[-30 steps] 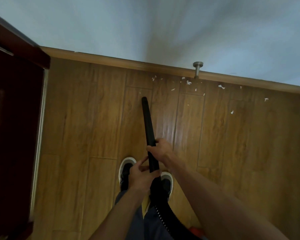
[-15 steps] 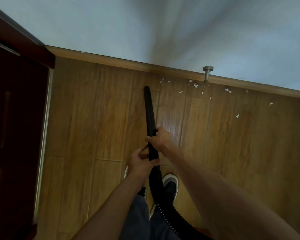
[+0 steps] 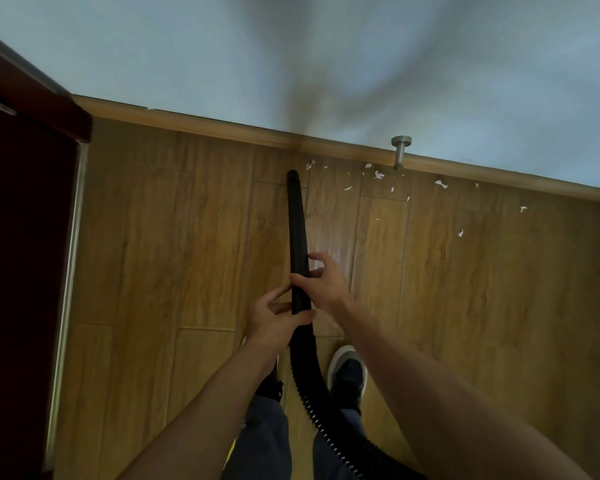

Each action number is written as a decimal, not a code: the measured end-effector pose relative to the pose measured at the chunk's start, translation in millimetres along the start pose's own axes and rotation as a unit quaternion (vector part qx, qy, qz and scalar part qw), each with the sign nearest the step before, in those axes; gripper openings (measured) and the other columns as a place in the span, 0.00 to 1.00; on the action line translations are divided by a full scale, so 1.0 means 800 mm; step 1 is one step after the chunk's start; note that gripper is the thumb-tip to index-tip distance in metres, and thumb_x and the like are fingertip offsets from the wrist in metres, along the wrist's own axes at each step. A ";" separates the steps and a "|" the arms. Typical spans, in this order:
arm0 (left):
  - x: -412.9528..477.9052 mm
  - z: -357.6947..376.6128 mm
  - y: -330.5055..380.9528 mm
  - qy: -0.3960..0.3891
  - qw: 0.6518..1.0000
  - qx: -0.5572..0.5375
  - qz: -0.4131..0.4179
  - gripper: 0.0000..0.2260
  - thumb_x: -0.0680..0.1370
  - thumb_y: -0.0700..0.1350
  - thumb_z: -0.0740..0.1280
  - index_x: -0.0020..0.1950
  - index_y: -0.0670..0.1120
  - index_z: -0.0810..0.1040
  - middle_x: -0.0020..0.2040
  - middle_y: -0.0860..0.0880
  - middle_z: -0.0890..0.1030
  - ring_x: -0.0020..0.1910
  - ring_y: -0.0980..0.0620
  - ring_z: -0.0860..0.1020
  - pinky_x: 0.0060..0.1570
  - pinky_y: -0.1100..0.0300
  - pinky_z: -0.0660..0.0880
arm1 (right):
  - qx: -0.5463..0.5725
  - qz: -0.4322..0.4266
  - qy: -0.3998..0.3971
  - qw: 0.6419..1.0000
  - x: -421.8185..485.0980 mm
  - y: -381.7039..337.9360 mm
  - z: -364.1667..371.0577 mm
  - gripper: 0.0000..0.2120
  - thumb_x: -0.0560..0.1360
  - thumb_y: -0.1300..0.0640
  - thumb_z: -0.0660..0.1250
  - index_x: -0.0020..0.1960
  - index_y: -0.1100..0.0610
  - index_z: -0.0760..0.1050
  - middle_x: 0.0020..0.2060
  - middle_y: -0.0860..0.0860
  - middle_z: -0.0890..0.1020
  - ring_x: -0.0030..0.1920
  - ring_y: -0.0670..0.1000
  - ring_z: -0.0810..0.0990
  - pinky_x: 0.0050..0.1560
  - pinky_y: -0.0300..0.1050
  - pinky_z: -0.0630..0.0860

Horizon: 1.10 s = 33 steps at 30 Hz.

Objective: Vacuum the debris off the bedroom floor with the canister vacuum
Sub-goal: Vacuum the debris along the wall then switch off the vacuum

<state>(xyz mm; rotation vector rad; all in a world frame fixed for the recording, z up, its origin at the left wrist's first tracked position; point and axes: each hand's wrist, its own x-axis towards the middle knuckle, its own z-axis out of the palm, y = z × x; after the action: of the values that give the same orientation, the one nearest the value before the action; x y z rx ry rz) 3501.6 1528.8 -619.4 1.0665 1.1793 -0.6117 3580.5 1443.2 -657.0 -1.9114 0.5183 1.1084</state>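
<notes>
Vacuum tube [image 3: 297, 237], black, points at floor's [image 3: 187, 254] far edge, tip just left of white debris scraps [image 3: 378, 174] strewn along baseboard [image 3: 205, 124]. L hand [image 3: 274, 320] grips tube's lower end by ribbed hose [image 3: 312, 393]; R hand [image 3: 323, 282] holds it just above, thumb across, fingers loose.

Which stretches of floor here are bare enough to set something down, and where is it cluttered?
Bare: the boards between the dark wooden panel and the wand, from the skirting back to the left hand; also the boards right of the right hand, nearer than the white scraps. Crowded: white scraps along the skirting from the wand tip past the doorstop.
</notes>
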 end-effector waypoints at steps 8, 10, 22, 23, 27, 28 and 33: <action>0.002 0.012 0.007 -0.011 1.000 0.017 0.017 0.30 0.68 0.38 0.78 0.68 0.53 0.75 0.43 0.57 0.81 0.41 0.59 0.81 0.35 0.64 0.76 | 0.085 -0.034 0.030 0.995 0.007 0.017 -0.006 0.24 0.73 0.60 0.74 0.66 0.53 0.71 0.44 0.51 0.82 0.47 0.53 0.85 0.50 0.55 0.83; 0.000 0.020 0.009 -0.014 0.999 0.022 0.019 0.30 0.68 0.38 0.78 0.68 0.53 0.75 0.42 0.58 0.81 0.38 0.61 0.81 0.33 0.65 0.76 | 0.091 -0.029 0.040 0.995 0.009 0.022 -0.013 0.23 0.73 0.60 0.74 0.65 0.52 0.71 0.44 0.52 0.82 0.47 0.53 0.85 0.50 0.54 0.83; -0.027 0.112 0.002 -0.044 0.997 0.057 -0.014 0.31 0.68 0.36 0.78 0.68 0.51 0.76 0.47 0.50 0.85 0.43 0.51 0.84 0.34 0.58 0.78 | 0.077 -0.013 0.077 0.994 -0.007 0.062 -0.108 0.27 0.73 0.58 0.74 0.69 0.55 0.69 0.42 0.49 0.79 0.48 0.54 0.84 0.53 0.54 0.82; -0.028 0.120 0.001 -0.048 0.997 0.058 -0.018 0.30 0.68 0.35 0.78 0.68 0.50 0.76 0.47 0.49 0.85 0.42 0.51 0.84 0.33 0.59 0.78 | 0.071 -0.012 0.080 0.994 -0.008 0.065 -0.117 0.27 0.73 0.57 0.74 0.69 0.54 0.69 0.42 0.48 0.79 0.48 0.54 0.84 0.52 0.54 0.82; -0.028 0.142 0.001 -0.059 0.996 0.060 -0.027 0.31 0.68 0.35 0.78 0.68 0.49 0.75 0.47 0.47 0.85 0.41 0.49 0.84 0.31 0.58 0.78 | 0.054 -0.014 0.097 0.994 -0.004 0.072 -0.139 0.27 0.72 0.55 0.75 0.68 0.54 0.69 0.49 0.53 0.82 0.48 0.54 0.84 0.51 0.54 0.83; -0.028 0.144 0.003 -0.058 0.996 0.062 -0.026 0.31 0.68 0.35 0.78 0.68 0.49 0.75 0.48 0.46 0.85 0.41 0.49 0.84 0.31 0.58 0.78 | 0.054 -0.016 0.098 0.994 -0.002 0.072 -0.140 0.27 0.72 0.55 0.75 0.68 0.54 0.70 0.50 0.54 0.82 0.49 0.54 0.84 0.51 0.54 0.83; -0.023 0.144 0.016 -0.048 0.996 0.067 -0.016 0.30 0.69 0.35 0.76 0.69 0.50 0.75 0.50 0.46 0.85 0.43 0.49 0.84 0.29 0.61 0.77 | 0.067 -0.024 0.074 0.995 0.013 0.059 -0.140 0.27 0.73 0.57 0.74 0.69 0.55 0.69 0.45 0.48 0.78 0.49 0.51 0.82 0.52 0.47 0.82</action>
<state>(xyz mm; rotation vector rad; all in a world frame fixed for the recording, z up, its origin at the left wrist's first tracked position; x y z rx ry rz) 3556.3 1427.7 -596.1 1.1208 1.0848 -0.7687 3609.5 1324.8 -659.1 -1.8868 0.6088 0.8837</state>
